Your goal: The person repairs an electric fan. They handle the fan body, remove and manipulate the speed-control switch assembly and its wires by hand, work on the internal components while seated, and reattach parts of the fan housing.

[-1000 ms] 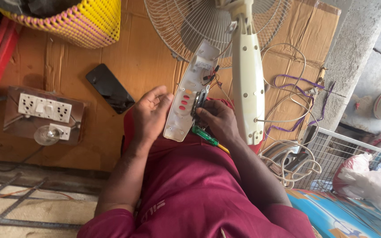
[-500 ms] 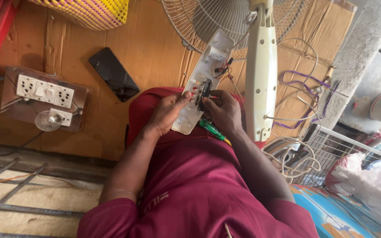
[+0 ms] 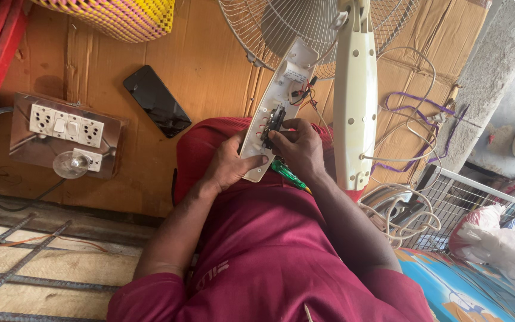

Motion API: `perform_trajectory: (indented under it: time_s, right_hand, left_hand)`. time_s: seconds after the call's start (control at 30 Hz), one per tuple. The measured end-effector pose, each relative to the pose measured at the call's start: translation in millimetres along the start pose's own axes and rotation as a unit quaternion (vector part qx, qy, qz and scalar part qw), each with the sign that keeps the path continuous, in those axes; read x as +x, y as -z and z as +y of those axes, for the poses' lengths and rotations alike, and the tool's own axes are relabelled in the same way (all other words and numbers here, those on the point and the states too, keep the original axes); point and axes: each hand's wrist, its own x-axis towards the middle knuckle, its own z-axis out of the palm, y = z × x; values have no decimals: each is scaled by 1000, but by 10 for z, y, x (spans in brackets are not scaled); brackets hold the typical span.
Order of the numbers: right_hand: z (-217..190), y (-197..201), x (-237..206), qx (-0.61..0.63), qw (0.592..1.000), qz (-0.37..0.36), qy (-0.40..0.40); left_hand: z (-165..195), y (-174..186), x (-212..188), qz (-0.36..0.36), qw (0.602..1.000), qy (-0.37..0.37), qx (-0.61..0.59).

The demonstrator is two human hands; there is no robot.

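Left hand (image 3: 229,164) now gripping white switch panel (image 3: 275,110) (earlier cradled flat), right hand (image 3: 298,149) pinching black switch block (image 3: 272,125)

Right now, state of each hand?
Left hand: closed on the white fan control panel, thumb at its lower end.
Right hand: fingers pinch the black switch block; green screwdriver beneath the palm.

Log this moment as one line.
left hand: holds white fan panel | right hand: fingers on black switch block | green screwdriver: under right hand
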Motion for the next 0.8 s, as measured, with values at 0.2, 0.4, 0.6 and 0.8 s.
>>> perform_trajectory:
  time_s: [0.2, 0.4, 0.6, 0.8]
  right_hand:
    - [101, -27, 54, 4, 1000, 11, 7]
    - [89, -50, 59, -41, 999, 21, 24]
    - [85, -60, 61, -48, 998, 22, 31]
    - [97, -53, 62, -53, 998, 18, 21]
  left_hand:
    - [-15, -14, 6, 19, 999, -7, 32]
    - [-5, -17, 4, 23, 999, 6, 40]
    - [-106, 10, 30, 16, 999, -31, 40]
    - [-151, 4, 17, 19, 1000, -10, 2]
